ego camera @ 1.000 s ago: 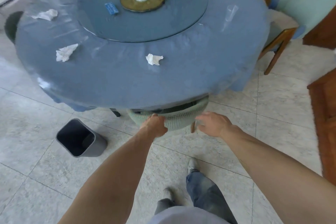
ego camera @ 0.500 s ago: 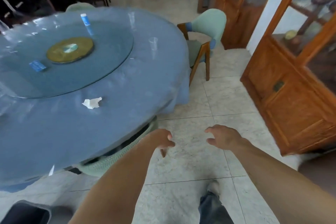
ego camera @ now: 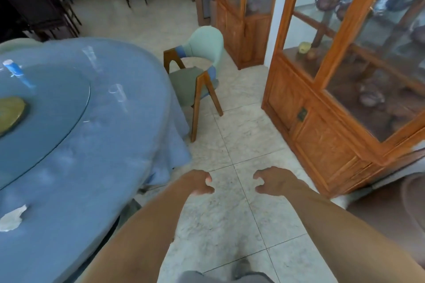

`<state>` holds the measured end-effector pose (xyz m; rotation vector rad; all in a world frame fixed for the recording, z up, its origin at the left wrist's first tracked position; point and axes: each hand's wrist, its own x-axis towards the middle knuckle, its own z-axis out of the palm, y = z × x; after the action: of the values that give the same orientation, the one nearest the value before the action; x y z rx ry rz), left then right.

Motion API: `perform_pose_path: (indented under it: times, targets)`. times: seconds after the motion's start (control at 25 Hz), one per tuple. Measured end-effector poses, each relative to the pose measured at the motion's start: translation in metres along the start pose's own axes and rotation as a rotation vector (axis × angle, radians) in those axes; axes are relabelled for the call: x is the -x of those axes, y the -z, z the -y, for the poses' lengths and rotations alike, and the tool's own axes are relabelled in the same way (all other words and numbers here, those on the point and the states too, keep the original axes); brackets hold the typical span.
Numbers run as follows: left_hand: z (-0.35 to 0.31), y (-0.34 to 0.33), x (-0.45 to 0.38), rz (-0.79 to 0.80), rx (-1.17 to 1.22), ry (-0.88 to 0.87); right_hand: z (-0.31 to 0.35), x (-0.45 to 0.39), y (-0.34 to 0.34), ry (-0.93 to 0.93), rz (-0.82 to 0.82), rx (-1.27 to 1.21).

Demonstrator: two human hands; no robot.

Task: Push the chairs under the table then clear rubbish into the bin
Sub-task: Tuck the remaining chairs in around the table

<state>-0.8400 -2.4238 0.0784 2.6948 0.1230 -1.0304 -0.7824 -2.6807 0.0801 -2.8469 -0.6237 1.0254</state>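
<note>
Blue cloth covered the round table (ego camera: 96,145), which filled the left half of the view. One pale green chair (ego camera: 195,76) with wooden legs stood pulled out at the table's far right edge, its seat only partly under the cloth overhang and its curved back turned away from the table, toward the wooden cabinet (ego camera: 322,122). That chair lay straight ahead of both hands and somewhat to the left, well apart from them across bare floor tiles. The left hand (ego camera: 200,182) was on the table side and marginally nearer; the right hand (ego camera: 273,181) was level with it. Both hands hung over the floor with fingers loosely curled and held nothing. A crumpled white tissue (ego camera: 12,218) lay on the cloth at the lower left; the bin was out of view.

Compared with half a second before, the view had swung further right: the pulled-out chair sat closer to centre, the chair already under the table had dropped out of sight, and the hands had moved clear of the table edge.

Judgement: the next push would run from the chair's back toward the table.
</note>
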Motion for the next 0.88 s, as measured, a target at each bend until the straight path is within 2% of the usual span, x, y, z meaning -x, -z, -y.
perform_pose_path:
  times: [0.16,0.32,0.6,0.88]
  targets:
    - [-0.019,0.03,-0.053,0.044,-0.021,-0.015,-0.029,-0.032,0.027,-0.029,0.043,-0.029]
    - [-0.01,0.065,-0.112,0.052,0.001,-0.038,-0.039,-0.085,0.055,-0.055,0.063,-0.042]
    - [0.029,0.181,-0.233,0.013,0.037,-0.08,-0.037,-0.217,0.152,-0.071,0.058,-0.001]
    - [0.052,0.28,-0.328,0.007,0.049,-0.111,-0.028,-0.315,0.248,-0.106,-0.087,0.004]
